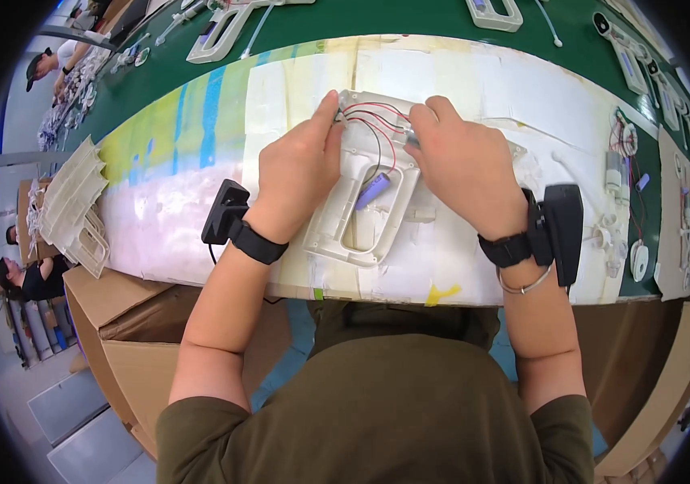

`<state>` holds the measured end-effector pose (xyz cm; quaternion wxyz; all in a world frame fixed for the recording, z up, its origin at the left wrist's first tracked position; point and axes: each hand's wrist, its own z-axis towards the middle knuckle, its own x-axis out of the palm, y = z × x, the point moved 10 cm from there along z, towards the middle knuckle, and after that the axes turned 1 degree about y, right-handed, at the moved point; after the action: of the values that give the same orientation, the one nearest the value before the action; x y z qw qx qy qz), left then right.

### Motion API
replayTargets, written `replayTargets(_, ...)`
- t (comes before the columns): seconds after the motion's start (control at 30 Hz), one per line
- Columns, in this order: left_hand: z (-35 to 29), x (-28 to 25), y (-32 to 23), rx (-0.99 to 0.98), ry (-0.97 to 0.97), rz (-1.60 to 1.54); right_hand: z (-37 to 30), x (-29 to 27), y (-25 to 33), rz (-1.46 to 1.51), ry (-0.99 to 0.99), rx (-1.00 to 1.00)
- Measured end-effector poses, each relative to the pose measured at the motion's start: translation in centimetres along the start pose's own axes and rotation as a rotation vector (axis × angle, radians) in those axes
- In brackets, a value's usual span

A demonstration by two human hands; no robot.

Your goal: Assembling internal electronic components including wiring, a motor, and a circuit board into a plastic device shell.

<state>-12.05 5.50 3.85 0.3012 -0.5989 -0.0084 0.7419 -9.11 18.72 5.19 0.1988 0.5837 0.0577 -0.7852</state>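
A white plastic housing half (322, 234) with a looped handle lies in front of me on the covered work surface. My left hand (300, 161) is closed at its upper left, thumb and forefinger pinching a small part where the wires meet. Red and black wires (379, 123) arch from there to my right hand (470, 157). That hand is closed around a small metallic cylindrical part (412, 139), mostly hidden by the fingers. A purple cylindrical battery (374, 192) on its own red and black leads rests across the handle opening.
Stacked white housing shells (75, 210) stand at the left edge. Wired parts (617, 165) and small white pieces (605, 234) lie at the right. More housings (228, 32) sit on the green table (409, 18) beyond. Cardboard boxes (151, 379) flank me; other people (34, 278) are at far left.
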Motion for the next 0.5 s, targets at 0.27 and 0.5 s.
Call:
replayTargets(0.27,-4.5,-1.6,-7.4,0.274,0.064,0.257,0.0,0.7,-0.4,0.056,0.038,0.021)
replayTargets(0.5,-3.9,-1.5,-2.9,0.088,-0.039,-0.297,-0.6,-3.9,0.7,0.186,-0.148,-0.027)
